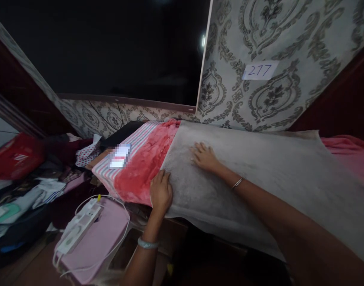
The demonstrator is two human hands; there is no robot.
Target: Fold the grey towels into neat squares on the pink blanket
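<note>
A large grey cloth (259, 159) lies spread over a long raised surface, its left edge overlapping a red plush blanket (140, 174). My right hand (205, 157) rests flat on the upper left part of this cloth, fingers spread and palm down. Near the cloth's front left edge, my left hand (161, 191) presses down where grey meets red, its fingers laid on the fabric and slightly bent. A striped cloth (140, 137) shows to the left of the red blanket. On the striped part sits a phone (120, 156) with a lit, blurred screen.
A pink stool or box (101, 234) bearing a white power strip (79, 228) with a looped cable stands at front left. Piled clothes (45, 192) and a red bag (18, 157) fill the far left. Behind hangs a large dark television (110, 51) beside patterned wallpaper.
</note>
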